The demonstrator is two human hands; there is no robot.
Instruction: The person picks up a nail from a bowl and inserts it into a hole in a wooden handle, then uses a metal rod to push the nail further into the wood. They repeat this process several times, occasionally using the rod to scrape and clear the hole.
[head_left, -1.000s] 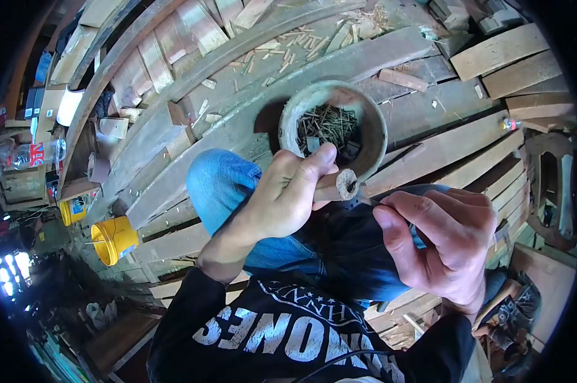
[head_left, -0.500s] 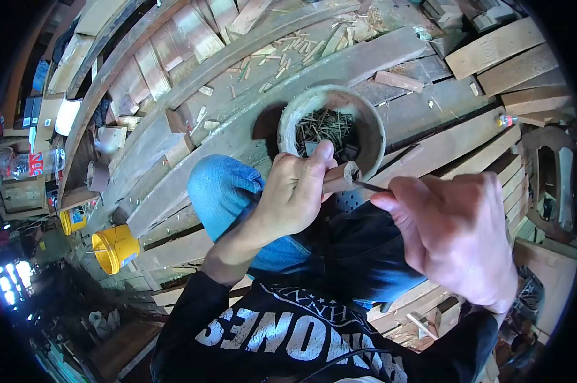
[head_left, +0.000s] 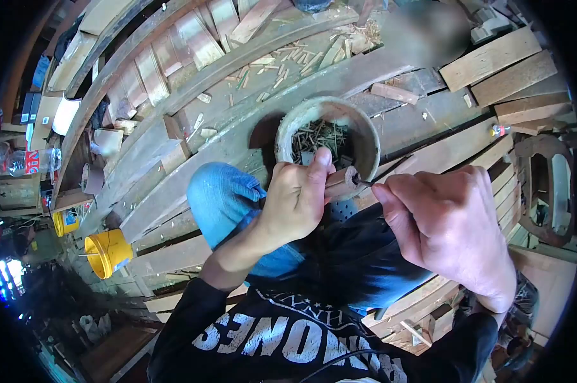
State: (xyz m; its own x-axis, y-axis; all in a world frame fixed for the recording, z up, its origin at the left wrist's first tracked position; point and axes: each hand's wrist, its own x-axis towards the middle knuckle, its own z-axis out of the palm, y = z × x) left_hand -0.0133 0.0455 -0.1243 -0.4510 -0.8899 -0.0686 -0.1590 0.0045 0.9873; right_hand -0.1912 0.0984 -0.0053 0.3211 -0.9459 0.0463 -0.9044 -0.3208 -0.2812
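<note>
While the fingers of the left hand (head_left: pixel 295 201) curl around a short wooden cylinder (head_left: pixel 341 184), thumb laid along its top, the right hand (head_left: pixel 445 214) pinches a thin dark rod (head_left: pixel 366 184) between thumb and forefinger, its other fingers folded in. The cylinder sits near the middle of the view, above the lap, toward 6 o'clock from a round tub (head_left: pixel 370 124). The rod comes in from its 3 o'clock side, its tip at the dark hole in the cylinder's end; how deep it goes, I cannot tell.

The cylinder is probably light, stiff and dry enough to grip well, though the wood around the hole might split under force; its barrel, just behind that end, seems the best hold. The rod looks rigid but slim, likely to twist or slip, so a pinch near the tip should steady it.

Counted, there is one cylinder, one rod and one tub, holding small sticks (head_left: pixel 320 137) too tangled to number. Two yellow buckets (head_left: pixel 110 253) stand between 8 and 9 o'clock from the cylinder; one red-labelled bottle (head_left: pixel 36 161) lies at about 9.
</note>
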